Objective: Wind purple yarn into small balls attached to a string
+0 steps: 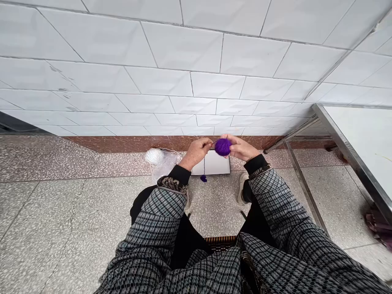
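A purple ball of yarn [222, 147] is held up by my right hand [241, 148], with the fingers curled round its right side. My left hand [196, 152], just left of the ball, pinches the yarn strand that runs to it. From the left fingers the strand hangs down in front of a white box [217, 164] on the floor. A small purple tuft of yarn [203, 178] dangles at its lower end, over the box's front edge.
A white ball of yarn [154, 156] and a clear plastic bag [165, 161] lie left of the box. A tiled wall [183, 83] rises straight ahead. To the right stands a metal-framed table [361, 139]. My shoes flank the box.
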### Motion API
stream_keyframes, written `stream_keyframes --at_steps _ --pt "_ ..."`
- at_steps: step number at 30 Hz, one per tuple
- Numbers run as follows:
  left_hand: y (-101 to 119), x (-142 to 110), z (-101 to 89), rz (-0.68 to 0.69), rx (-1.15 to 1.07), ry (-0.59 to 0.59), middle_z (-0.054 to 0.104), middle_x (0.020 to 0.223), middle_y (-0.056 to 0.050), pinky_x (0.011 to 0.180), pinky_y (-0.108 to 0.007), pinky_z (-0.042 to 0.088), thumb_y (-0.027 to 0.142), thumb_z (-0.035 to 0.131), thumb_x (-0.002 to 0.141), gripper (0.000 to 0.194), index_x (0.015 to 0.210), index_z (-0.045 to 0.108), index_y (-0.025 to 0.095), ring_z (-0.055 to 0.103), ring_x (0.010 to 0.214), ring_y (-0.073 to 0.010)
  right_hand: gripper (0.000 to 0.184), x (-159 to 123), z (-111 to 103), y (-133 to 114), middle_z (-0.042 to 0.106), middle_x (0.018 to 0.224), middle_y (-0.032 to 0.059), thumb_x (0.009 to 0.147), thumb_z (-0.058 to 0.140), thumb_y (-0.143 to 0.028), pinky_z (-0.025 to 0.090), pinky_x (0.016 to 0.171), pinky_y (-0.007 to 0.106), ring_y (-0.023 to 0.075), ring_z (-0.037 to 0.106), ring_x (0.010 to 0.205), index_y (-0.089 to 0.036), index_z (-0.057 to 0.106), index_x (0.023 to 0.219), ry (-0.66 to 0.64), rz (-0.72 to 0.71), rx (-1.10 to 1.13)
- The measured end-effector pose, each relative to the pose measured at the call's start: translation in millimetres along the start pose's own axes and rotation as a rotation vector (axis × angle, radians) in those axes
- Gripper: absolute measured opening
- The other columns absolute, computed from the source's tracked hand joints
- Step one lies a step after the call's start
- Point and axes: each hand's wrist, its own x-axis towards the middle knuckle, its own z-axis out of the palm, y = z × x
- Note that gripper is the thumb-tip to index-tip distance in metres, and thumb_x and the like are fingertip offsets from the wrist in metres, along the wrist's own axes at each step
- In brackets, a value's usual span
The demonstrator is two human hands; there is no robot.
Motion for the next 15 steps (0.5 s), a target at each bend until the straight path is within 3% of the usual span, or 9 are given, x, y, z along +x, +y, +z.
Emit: stream_keyframes --at_steps 7,9,11,13,15 --pt "1.5 -3.7 9.5 0.034 -0.006 -0.264 0.051 0.063 0.004 0.061 -0.023 0.037 0.026 0.048 0.086 0.019 0.079 0.062 0.015 0.045 0.058 -0.0109 0.056 13.4 -6.2 5.0 0.062 0.095 0.0001 0.071 0.081 -0.045 0.056 0.068 0.027 0.0123 0.062 0.075 -0.025 0.043 0.108 0.372 -0.195 0.047" --pt "2.6 -4.3 9.8 0.054 -0.011 -0.329 0.055 0.065 0.003 0.062 -0.023 0.038 0.027 0.049 0.087 0.02 0.08 0.064 0.015 0.048 0.059 -0.011 0.051 17.5 -9.3 9.0 0.06 0.097 0.0 0.074 0.077 -0.042 0.055 0.068 0.027 0.0118 0.061 0.075 -0.025 0.041 0.106 0.491 -0.204 -0.029" --pt "3.4 -3.9 8.4 0.066 -0.025 -0.349 0.059 0.068 0.001 0.063 -0.023 0.04 0.028 0.05 0.087 0.021 0.08 0.066 0.015 0.051 0.061 -0.0112 0.044 19.2 -12.6 13.2 0.059 0.095 0.0001 0.074 0.074 -0.033 0.052 0.063 0.025 0.0108 0.059 0.071 -0.024 0.041 0.103 0.599 -0.127 -0.207" --pt "3.0 -2.4 5.5 0.061 -0.029 -0.308 0.062 0.07 0.0 0.063 -0.024 0.041 0.027 0.051 0.086 0.02 0.08 0.066 0.015 0.052 0.062 -0.0115 0.039 17.2 -14.6 15.6 0.058 0.091 0.0005 0.071 0.072 -0.02 0.048 0.057 0.024 0.01 0.055 0.066 -0.022 0.045 0.1 0.583 0.05 -0.439" --pt "1.4 0.1 1.9 0.044 -0.023 -0.231 0.063 0.07 -0.001 0.064 -0.024 0.041 0.025 0.051 0.083 0.019 0.079 0.066 0.014 0.052 0.063 -0.0121 0.037 11.9 -14.2 14.5 0.058 0.087 0.0009 0.067 0.07 -0.011 0.046 0.053 0.023 0.0104 0.053 0.064 -0.019 0.051 0.097 0.379 0.241 -0.58"
